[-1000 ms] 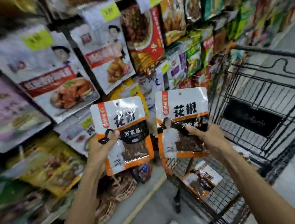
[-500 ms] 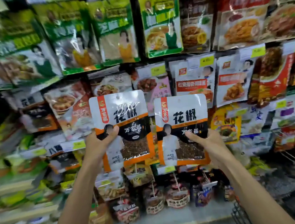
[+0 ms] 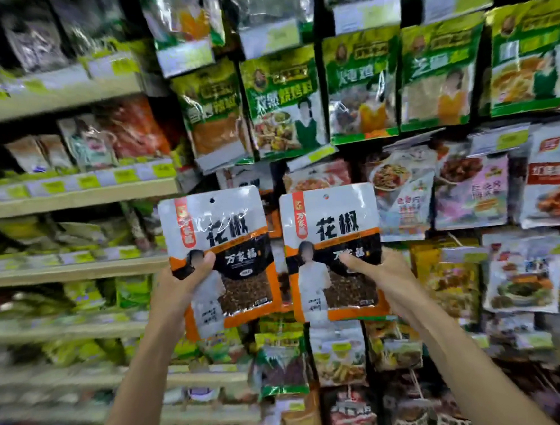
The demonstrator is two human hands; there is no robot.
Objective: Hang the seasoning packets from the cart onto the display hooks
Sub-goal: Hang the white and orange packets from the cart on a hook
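1. The left hand (image 3: 177, 289) pinches the left seasoning packet (image 3: 226, 230) at its lower left edge. The thumb presses on the front and the fingers are hidden behind.
2. The right hand (image 3: 386, 281) grips the right seasoning packet (image 3: 333, 225) at its lower right side. The thumb lies across the black band and the fingers are tucked behind.
3. Both packets stand upright, side by side and nearly touching, held in the air in front of the hanging display.
4. Each packet is sealed: white on top, orange-bordered, with a black band across the middle. A clear window (image 3: 244, 292) in the lower half shows it packed with dark reddish-brown peppercorns.
5. A small hang hole (image 3: 211, 200) sits near the top edge of the left packet.
6. Above them hangs a row of green packets (image 3: 283, 101); their clear panels show orange and pale powders.
7. To the right hang pink-and-white packets (image 3: 471, 194) printed with cooked dishes.
8. To the left run shelves (image 3: 70, 198) fronted with yellow price tags (image 3: 125, 175); the goods on them are too blurred to tell.
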